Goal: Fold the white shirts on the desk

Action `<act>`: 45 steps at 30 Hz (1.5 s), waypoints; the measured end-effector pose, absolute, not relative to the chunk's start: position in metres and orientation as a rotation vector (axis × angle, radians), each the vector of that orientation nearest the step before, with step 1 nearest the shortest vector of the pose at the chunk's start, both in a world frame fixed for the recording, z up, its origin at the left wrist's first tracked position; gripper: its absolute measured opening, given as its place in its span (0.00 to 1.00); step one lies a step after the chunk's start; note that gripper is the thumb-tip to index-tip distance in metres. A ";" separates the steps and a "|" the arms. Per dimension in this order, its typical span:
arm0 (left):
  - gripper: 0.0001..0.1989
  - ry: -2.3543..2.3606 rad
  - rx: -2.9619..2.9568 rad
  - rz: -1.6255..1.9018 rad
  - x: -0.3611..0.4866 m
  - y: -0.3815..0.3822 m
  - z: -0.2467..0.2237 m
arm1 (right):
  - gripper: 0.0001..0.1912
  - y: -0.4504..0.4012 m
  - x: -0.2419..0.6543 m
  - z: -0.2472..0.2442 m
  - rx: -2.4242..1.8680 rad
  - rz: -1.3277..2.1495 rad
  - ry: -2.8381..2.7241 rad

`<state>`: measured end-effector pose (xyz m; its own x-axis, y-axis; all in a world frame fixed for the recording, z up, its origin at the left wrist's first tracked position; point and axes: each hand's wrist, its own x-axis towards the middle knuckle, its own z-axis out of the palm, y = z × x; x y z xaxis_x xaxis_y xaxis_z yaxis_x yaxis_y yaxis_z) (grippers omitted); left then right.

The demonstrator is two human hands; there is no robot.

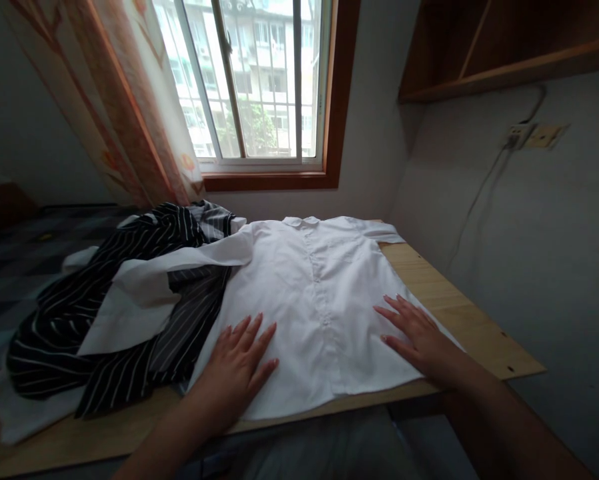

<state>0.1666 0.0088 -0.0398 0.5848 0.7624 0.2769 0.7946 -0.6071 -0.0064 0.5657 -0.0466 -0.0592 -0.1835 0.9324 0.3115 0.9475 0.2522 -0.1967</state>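
A white button-up shirt [299, 300] lies spread face up, its collar toward the window and its hem near the front edge of the wooden board [459, 313]. My left hand [237, 373] rests with fingers spread on the lower left part of the shirt. On the lower right side, my right hand [417, 337] lies flat with its fingers apart. The shirt's left sleeve stretches over a pile of black and white striped clothes [74, 320]. Its other sleeve reaches the board's far right edge.
Behind the board is a window [259, 87] with a patterned curtain [124, 107] on its left. A checked cloth surface [9, 267] lies at the far left. A wooden shelf [509, 67] and a socket with a cable [519, 137] are on the right wall.
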 end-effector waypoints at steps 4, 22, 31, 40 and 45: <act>0.27 -1.354 -2.624 -0.214 0.153 -0.006 -0.062 | 0.30 -0.061 0.578 -0.089 -1.903 -0.048 -2.231; 0.16 -1.083 -2.793 -0.324 0.200 -0.013 0.011 | 0.24 -0.044 0.553 -0.017 -1.742 -0.034 -2.360; 0.26 -1.017 -3.011 -0.313 0.286 0.101 -0.015 | 0.28 0.055 0.464 -0.048 -1.973 0.129 -2.193; 0.28 -1.324 -2.961 -0.128 0.254 0.092 -0.035 | 0.32 0.043 0.507 -0.053 -2.120 0.152 -2.106; 0.31 -1.352 -2.959 -0.104 0.249 0.073 -0.032 | 0.30 0.041 0.549 -0.067 -2.127 0.019 -2.085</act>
<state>0.2490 0.0731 -0.0317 0.6538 0.7566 0.0106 0.7494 -0.6494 0.1292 0.5489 0.0410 -0.0667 0.0262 0.9942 0.1045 0.9921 -0.0131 -0.1249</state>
